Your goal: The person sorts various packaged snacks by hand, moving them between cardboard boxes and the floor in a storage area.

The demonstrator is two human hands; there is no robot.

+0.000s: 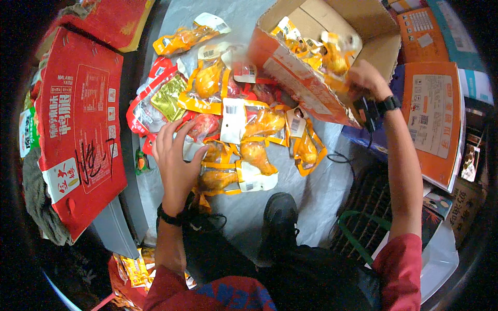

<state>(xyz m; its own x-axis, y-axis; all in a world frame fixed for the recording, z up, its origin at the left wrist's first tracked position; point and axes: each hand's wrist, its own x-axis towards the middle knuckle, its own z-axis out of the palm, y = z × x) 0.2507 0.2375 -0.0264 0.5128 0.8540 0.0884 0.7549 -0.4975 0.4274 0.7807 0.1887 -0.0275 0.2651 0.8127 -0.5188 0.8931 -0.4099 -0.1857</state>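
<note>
A spread of vacuum-sealed chicken drumsticks in orange-edged packs [264, 122] lies on the grey floor. My left hand [175, 149] is over the left side of this spread, fingers apart and holding nothing. Close to its fingertips are a red-edged pack [202, 125] and a clear pack with a gold panel [168, 99]. An open cardboard carton [299, 79] leans at the upper right with more drumstick packs [311, 58] inside. Into its right side reaches my right hand [367, 79], beside those packs. Its fingertips are blurred, so any grip is unclear.
A large red carton [89, 128] bears handwriting on the left. Orange cartons [430, 124] are stacked at the right. Below them are a dark slatted crate [362, 202] and a green handle [356, 233]. A thin black cable [342, 157] lies on the floor near my shoe [280, 217].
</note>
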